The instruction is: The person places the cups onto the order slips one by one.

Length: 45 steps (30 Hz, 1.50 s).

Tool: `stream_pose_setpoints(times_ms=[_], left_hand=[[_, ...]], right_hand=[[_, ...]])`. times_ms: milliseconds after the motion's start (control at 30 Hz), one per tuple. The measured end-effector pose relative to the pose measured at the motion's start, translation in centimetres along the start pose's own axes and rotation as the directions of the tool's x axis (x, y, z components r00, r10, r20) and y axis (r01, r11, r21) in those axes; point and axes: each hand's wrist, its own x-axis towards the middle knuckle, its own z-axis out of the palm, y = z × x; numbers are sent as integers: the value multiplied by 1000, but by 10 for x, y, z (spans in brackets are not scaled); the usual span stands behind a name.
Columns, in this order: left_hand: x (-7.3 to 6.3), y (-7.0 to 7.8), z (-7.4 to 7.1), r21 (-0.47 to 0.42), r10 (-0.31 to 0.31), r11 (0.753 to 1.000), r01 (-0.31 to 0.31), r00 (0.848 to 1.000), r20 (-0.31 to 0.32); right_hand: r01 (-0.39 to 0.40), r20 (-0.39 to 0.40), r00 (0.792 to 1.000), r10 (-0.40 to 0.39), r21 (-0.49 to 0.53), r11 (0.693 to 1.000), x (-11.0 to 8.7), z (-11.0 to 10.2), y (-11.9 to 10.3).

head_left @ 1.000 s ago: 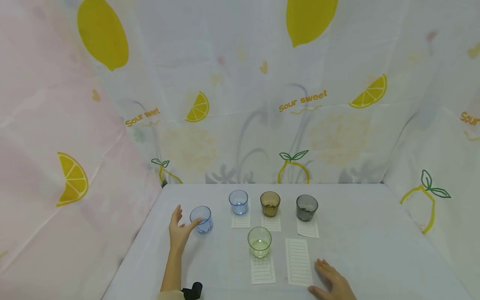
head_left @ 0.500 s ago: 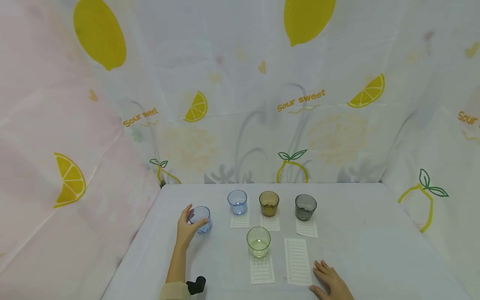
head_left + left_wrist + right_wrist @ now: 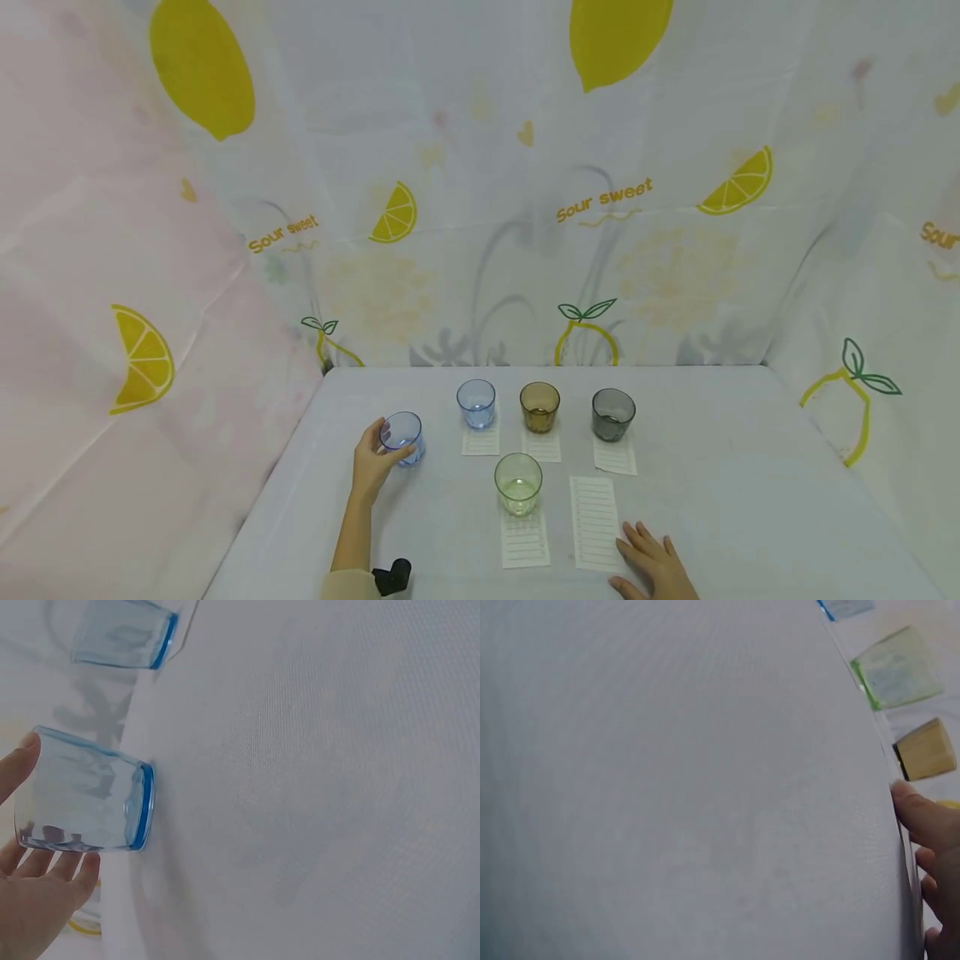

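Note:
My left hand grips a clear blue glass at the table's left side, thumb on one side and fingers on the other. The left wrist view shows the glass between thumb and fingertips, its base at the tabletop. My right hand rests on the table with fingers spread, beside a lined paper slip, and holds nothing. A green glass stands at the top of another slip.
A second blue glass, an amber glass and a grey glass stand in a back row, each with a lined slip under it. White cloth covers the table. A lemon-print curtain hangs behind.
My left hand has moved right and closed its fingers round the blue glass, which has stayed in place. My right hand has shifted slightly left, towards the bare slip.

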Motion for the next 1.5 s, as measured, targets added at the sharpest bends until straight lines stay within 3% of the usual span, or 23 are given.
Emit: stream_pose_setpoints(times_ms=[200,467,633,933,1100,1267,1500], left_hand=[[-2,0,-1,-13,-14,1000,13,1000,-2],[-6,1,-3,-30,-3,1000,3,1000,-11],[-10,10,-4,-61,-3,998,3,1000,-10],[-16,44,-3,-128,43,991,-36,998,47],[-16,60,-2,-134,68,989,-56,994,88],[-15,73,3,-171,119,981,-96,984,130],[-21,90,16,-253,178,961,-112,951,254]], right_hand=[[-98,132,986,103,-45,994,5,-9,-5],[-93,181,979,99,-44,995,6,-13,-8],[-70,165,983,79,-59,996,6,-14,-8],[-39,22,999,40,-28,999,4,-6,-9],[60,62,996,-57,-49,997,6,-6,-6],[107,88,991,-100,-80,991,8,-9,-7],[49,197,980,-34,-74,996,7,-16,-7]])
